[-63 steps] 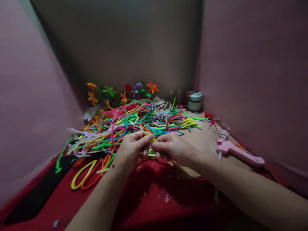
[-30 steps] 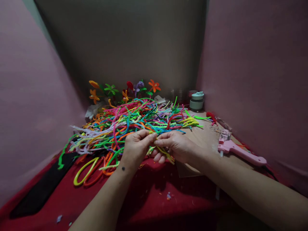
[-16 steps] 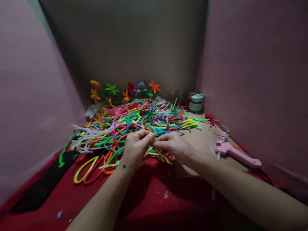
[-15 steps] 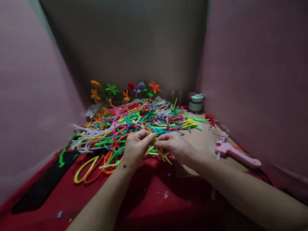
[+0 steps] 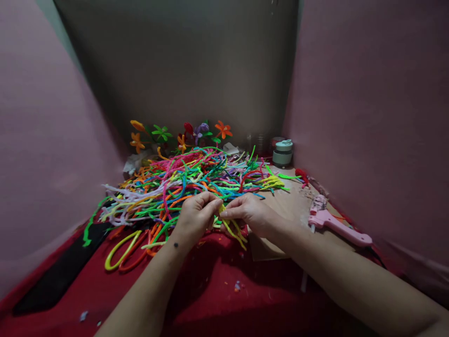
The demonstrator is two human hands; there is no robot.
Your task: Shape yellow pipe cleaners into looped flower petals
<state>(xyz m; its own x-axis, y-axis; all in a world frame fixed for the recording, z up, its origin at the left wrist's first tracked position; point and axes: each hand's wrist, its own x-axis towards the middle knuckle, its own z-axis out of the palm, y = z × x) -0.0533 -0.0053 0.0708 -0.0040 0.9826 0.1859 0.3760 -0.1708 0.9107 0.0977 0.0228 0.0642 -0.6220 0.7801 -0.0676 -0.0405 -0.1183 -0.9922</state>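
Between my two hands are yellow pipe cleaners (image 5: 234, 230), their loose ends hanging down toward the red cloth. My left hand (image 5: 198, 213) pinches them near the top with thumb and forefinger. From the other side, my right hand (image 5: 249, 211) also pinches them, its fingertips close to the left ones. Just behind the hands spreads a big heap of pipe cleaners (image 5: 196, 175) in many colours. How the yellow strands are joined inside the fingers is hidden.
A pink glue gun (image 5: 338, 227) lies on a cardboard sheet (image 5: 280, 203) at the right. Behind the heap stand pipe-cleaner flowers (image 5: 222, 129) and a lidded cup (image 5: 282, 154). A black strip (image 5: 59, 276) lies left on the red cloth (image 5: 210, 295). Pink walls flank both sides.
The view has shifted slightly. My hands still pinch the yellow pipe cleaners, whose hanging ends now reach a little lower and show more below the fingers.
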